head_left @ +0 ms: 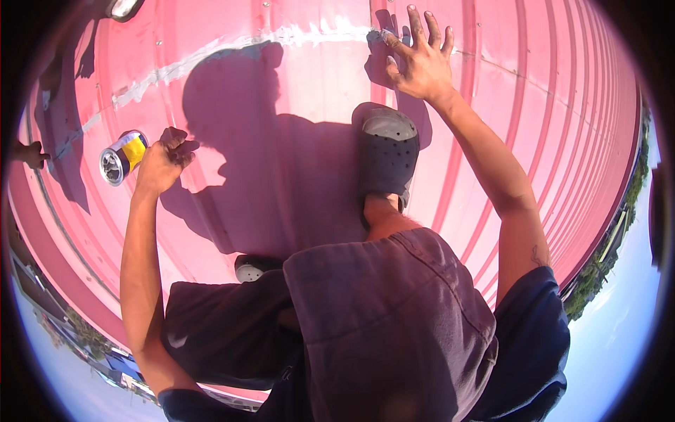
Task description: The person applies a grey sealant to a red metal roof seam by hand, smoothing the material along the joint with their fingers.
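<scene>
My right hand (pixel 425 67) reaches forward over the pink ribbed metal roof (pixel 316 81), its fingers spread and its thumb and index finger bent down by the seam. Along that seam runs an uneven streak of whitish-grey sealant (pixel 309 35). On the left, my left hand (pixel 163 162) hangs with loosely bent, slightly parted fingers, darkened with grime; I see nothing held in it. Just left of it lies a small metal can (pixel 125 156) with a yellow and dark label, tilted on its side, its silver end toward the lower left.
My dark perforated clog (pixel 389 151) is planted near the middle, and the other clog (pixel 256 269) shows at lower left. Another person's hand (pixel 31 155) appears at the far left edge, and a shoe (pixel 125 8) at the top. Screw heads and raised ribs cross the roof.
</scene>
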The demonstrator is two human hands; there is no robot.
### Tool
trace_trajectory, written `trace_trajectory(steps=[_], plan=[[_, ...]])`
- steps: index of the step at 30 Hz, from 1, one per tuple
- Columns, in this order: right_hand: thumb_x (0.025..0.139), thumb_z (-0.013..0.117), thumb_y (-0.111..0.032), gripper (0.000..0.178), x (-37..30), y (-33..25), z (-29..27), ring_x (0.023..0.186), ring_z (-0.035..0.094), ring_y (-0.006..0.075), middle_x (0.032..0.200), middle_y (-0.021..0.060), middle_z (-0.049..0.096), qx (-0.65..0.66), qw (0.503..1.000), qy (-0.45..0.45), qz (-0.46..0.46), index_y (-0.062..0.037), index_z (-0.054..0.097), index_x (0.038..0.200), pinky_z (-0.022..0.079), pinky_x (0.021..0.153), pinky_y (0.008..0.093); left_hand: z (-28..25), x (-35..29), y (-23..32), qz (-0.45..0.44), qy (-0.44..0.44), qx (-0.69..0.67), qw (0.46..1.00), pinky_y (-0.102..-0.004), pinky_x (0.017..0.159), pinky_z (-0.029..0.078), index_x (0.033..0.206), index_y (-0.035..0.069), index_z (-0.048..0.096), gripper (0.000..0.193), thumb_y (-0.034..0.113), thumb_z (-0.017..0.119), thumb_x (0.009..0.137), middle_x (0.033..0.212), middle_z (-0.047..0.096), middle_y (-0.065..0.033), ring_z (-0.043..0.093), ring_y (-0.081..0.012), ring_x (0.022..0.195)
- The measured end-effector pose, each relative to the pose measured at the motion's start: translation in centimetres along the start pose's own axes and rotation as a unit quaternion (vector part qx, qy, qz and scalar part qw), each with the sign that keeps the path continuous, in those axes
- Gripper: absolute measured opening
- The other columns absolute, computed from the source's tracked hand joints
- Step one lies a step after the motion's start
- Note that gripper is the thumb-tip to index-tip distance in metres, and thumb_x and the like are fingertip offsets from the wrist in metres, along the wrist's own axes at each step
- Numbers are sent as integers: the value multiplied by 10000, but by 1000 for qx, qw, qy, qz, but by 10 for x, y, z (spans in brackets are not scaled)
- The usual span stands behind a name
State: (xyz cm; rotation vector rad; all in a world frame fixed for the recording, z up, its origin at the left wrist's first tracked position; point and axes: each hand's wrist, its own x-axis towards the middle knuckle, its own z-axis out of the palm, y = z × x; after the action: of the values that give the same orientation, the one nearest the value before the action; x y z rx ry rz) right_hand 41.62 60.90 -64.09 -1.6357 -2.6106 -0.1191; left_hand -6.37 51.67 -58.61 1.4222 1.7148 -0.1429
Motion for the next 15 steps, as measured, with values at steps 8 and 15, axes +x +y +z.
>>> trace_trajectory(steps=[8,15], plan=[[855,493,-423,607,9,13,42,1495,54,418,1608,197,178,57,969,196,-141,-236,484,1432,-97,1144,623,0,4,-9,-16,3,31,999,-296,849,526,1252,-44,605,450,124,707,847,998,733,-132,694,-171,936],[798,516,-466,526,0,31,23,1478,41,468,1579,303,145,100,992,68,-31,-200,689,1217,-81,1142,631,-4,2,-6,-37,7,45,998,-321,851,528,1245,-11,625,458,166,715,833,999,731,-158,711,-206,921]])
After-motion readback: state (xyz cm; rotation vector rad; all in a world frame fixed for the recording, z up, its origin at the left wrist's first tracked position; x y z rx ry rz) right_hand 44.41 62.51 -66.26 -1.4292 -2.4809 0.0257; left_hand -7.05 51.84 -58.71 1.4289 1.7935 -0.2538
